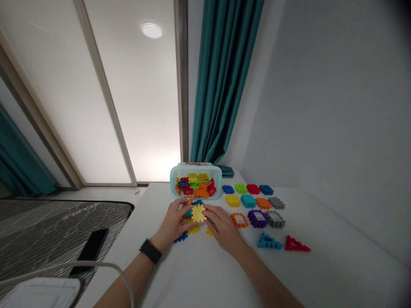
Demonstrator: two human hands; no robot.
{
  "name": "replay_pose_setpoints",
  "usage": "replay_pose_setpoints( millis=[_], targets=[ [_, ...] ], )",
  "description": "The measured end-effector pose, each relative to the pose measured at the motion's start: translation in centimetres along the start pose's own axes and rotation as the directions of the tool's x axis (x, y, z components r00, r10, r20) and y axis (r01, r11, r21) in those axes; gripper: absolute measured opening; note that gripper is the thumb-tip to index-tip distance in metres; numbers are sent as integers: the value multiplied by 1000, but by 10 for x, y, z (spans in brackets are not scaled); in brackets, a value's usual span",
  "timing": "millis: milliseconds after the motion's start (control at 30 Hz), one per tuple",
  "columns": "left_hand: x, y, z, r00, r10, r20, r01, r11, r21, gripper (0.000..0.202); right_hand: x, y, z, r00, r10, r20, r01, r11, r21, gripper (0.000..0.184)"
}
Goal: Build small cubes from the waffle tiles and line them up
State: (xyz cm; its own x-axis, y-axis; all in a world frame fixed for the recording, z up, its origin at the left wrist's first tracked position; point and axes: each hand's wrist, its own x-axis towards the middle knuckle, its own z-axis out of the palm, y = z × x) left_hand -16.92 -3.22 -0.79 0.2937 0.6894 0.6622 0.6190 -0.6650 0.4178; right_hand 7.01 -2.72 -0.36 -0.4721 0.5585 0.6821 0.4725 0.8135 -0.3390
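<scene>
A yellow square interlocking building tile (199,213) with toothed edges is between my hands, over the table. My right hand (223,226) grips its right edge with fingers and thumb. At its left side, my left hand (173,221), with a dark watch (150,251) on the wrist, has its fingers and thumb closed in around the tile's edge. Below and around the hands lie more toothed tiles: a blue one (181,237), a yellow one (193,229) and another blue one (198,202). A teal tile is partly hidden by my left fingers.
Behind the hands, a light blue bin (218,182) lies with its opening facing me, holding mixed tiles. On the right are rows of stacked tiles, including a purple stack (257,218), plus blue (269,241) and red (297,244) triangles. A white cable (109,264) crosses lower left.
</scene>
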Motion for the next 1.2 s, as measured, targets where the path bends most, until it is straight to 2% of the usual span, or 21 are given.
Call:
replay_pose_setpoints(
  millis=[100,200,267,333,433,533,633,767,967,1200],
  targets=[
    [1,5,-1,998,-50,47,55,992,-117,43,0,-1,-1,1000,-21,-20,21,1000,12,28],
    [4,10,-1,989,-77,127,103,970,-219,26,1,-3,-1,999,-17,-31,18,998,52,22],
    [6,12,0,986,-101,134,133,956,-261,19,2,-5,0,995,78,-57,-73,994,87,20],
    [7,13,2,985,-131,111,158,943,-292,19,3,-7,3,967,240,-82,-226,962,150,22],
    [8,14,4,980,-176,88,195,920,-341,21,4,-8,9,884,466,-22,-433,837,335,29],
    [10,17,5,971,-215,108,240,891,-384,26,4,-9,15,817,572,76,-524,679,514,38],
    [10,21,7,957,-248,153,290,863,-413,33,5,-11,17,790,601,122,-543,594,593,42],
    [10,24,7,934,-295,203,356,823,-443,42,7,-15,15,779,600,179,-560,540,628,43],
    [9,26,6,879,-393,272,478,711,-516,49,9,-18,12,761,609,222,-574,474,668,44],
    [8,30,8,788,-496,366,589,432,-683,44,10,-18,11,738,626,252,-585,408,701,44]
  ],
)
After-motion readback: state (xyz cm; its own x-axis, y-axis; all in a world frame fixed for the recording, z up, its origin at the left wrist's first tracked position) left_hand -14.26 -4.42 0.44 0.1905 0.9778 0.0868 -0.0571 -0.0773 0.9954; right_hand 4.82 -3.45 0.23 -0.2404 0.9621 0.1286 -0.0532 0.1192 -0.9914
